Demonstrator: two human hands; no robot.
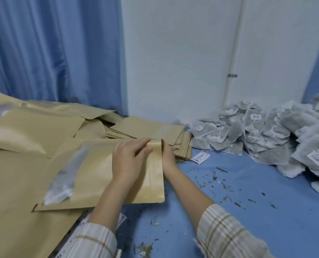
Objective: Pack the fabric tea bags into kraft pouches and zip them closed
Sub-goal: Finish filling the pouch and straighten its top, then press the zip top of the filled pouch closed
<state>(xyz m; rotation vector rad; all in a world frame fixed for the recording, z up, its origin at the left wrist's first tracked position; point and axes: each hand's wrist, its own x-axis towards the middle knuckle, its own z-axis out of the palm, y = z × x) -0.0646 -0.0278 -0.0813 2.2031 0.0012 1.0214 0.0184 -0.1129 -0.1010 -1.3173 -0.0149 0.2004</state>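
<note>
A kraft pouch (99, 175) with a clear window strip lies in front of me on other pouches, its top edge pointing right. My left hand (129, 161) pinches that top edge between thumb and fingers. My right hand (167, 155) holds the same edge from behind, mostly hidden by the pouch. Tea bags show dimly through the window (65, 175). A heap of grey fabric tea bags (266, 135) with white tags lies at the right against the wall.
A stack of flat empty pouches (155, 135) sits just beyond my hands. Filled pouches (24, 131) are piled at the left. Loose tea crumbs (220, 181) and a stray tag (200, 157) lie on the blue tabletop. A white wall and blue curtain stand behind.
</note>
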